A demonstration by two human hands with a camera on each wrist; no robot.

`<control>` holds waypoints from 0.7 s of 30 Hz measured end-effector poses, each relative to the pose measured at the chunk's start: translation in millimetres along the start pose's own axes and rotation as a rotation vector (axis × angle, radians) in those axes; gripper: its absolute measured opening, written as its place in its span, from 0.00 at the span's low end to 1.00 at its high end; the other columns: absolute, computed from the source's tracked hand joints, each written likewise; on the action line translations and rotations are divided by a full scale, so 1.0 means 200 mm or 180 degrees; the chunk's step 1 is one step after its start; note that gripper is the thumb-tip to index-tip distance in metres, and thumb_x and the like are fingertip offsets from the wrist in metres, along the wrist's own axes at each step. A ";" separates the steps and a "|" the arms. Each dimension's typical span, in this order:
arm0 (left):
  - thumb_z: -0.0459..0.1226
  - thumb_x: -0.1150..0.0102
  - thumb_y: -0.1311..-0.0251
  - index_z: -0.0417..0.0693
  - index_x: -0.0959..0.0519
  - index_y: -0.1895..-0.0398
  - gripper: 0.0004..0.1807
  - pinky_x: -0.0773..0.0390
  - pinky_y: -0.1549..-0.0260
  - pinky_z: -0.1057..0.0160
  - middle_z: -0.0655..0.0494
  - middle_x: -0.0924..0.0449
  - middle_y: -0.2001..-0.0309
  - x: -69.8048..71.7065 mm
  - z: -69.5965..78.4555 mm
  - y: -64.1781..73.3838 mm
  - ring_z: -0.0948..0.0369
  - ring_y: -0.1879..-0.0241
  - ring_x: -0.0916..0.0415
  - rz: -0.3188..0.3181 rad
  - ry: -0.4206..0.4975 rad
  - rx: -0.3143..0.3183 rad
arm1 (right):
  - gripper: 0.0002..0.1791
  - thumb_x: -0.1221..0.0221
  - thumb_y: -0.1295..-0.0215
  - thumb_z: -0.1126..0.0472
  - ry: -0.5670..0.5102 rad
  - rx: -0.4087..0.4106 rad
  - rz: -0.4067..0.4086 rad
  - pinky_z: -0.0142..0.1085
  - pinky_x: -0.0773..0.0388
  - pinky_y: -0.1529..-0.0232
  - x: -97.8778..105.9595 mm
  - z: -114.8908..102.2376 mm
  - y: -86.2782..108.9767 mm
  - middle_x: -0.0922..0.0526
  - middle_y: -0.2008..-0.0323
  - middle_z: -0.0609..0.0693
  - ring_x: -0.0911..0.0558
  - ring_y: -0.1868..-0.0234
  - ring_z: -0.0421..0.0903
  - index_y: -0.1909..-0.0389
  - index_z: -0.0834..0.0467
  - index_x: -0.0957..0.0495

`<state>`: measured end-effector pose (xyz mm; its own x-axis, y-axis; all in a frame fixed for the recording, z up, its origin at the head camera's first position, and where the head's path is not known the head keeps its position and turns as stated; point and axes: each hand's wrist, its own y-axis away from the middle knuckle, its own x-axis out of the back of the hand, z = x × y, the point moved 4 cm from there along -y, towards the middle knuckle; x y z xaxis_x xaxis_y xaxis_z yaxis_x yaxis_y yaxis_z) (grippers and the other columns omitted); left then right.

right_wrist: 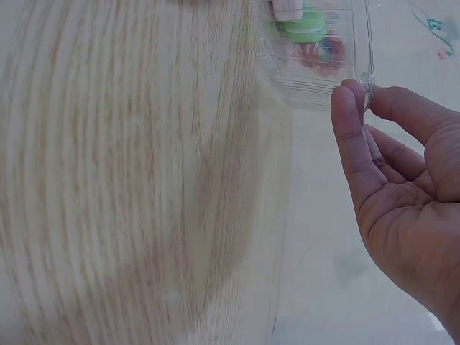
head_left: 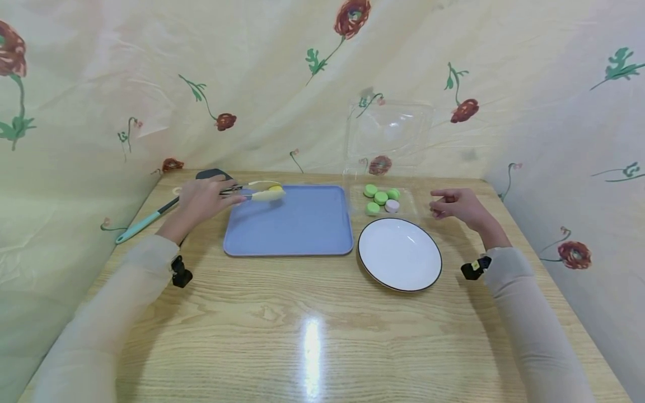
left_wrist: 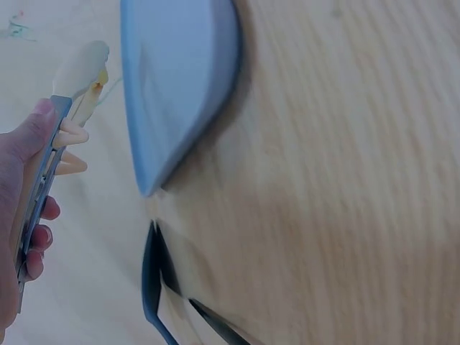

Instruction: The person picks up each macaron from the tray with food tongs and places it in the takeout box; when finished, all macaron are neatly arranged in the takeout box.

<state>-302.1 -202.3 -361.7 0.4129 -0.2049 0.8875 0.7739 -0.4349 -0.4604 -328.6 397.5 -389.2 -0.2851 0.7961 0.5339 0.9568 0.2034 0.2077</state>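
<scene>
Head cam: left hand [head_left: 201, 197] grips some tongs [head_left: 268, 195], pale tips at the tray's [head_left: 292, 224] far left part, with a yellow piece [head_left: 275, 188] by them. Right hand [head_left: 461, 207] is just beside a clear box [head_left: 390, 134] of green and pale pink macarons [head_left: 381, 198], white plate [head_left: 400, 252] in front.

Left wrist: yellow bit's between the tips, fingers wrapped round the tongs.

Right wrist: thumb and index nearly meet at the box's edge, honestly can't tell if they're pinching it.
</scene>
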 end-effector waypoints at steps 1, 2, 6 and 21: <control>0.78 0.78 0.47 0.49 0.14 0.44 0.57 0.53 0.87 0.65 0.44 0.13 0.49 0.00 0.01 -0.01 0.66 0.91 0.54 0.0013 0.0008 -0.0013 | 0.31 0.42 0.26 0.66 0.0001 0.0004 0.0005 0.43 0.14 0.53 0.00 0.01 0.00 0.12 0.65 0.47 0.14 0.66 0.35 0.28 0.76 0.39; 0.78 0.78 0.46 0.50 0.14 0.44 0.56 0.53 0.87 0.65 0.44 0.13 0.49 0.00 0.02 -0.03 0.66 0.91 0.54 0.0028 0.0007 -0.0025 | 0.31 0.42 0.26 0.66 -0.0002 0.0009 0.0009 0.42 0.14 0.53 0.00 0.01 -0.01 0.12 0.65 0.47 0.14 0.66 0.35 0.28 0.76 0.39; 0.79 0.78 0.44 0.52 0.14 0.44 0.55 0.52 0.86 0.66 0.46 0.12 0.50 -0.01 0.06 -0.08 0.65 0.91 0.51 0.0053 0.0001 -0.0084 | 0.32 0.41 0.26 0.65 0.0021 0.0006 0.0013 0.41 0.14 0.54 0.00 0.02 -0.01 0.13 0.65 0.45 0.14 0.66 0.34 0.28 0.75 0.39; 0.63 0.35 0.41 0.53 0.16 0.40 0.33 0.50 0.84 0.66 0.52 0.14 0.60 -0.04 0.29 -0.32 0.61 0.86 0.37 -0.0120 0.0071 -0.0167 | 0.33 0.40 0.26 0.64 0.0036 -0.0028 0.0030 0.41 0.14 0.54 -0.01 -0.01 0.01 0.14 0.66 0.44 0.14 0.66 0.35 0.27 0.73 0.38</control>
<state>-327.1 -122.6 -340.9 0.3728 -0.2067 0.9046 0.7621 -0.4880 -0.4256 -326.0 396.2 -387.8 -0.2769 0.7914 0.5450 0.9589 0.1910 0.2098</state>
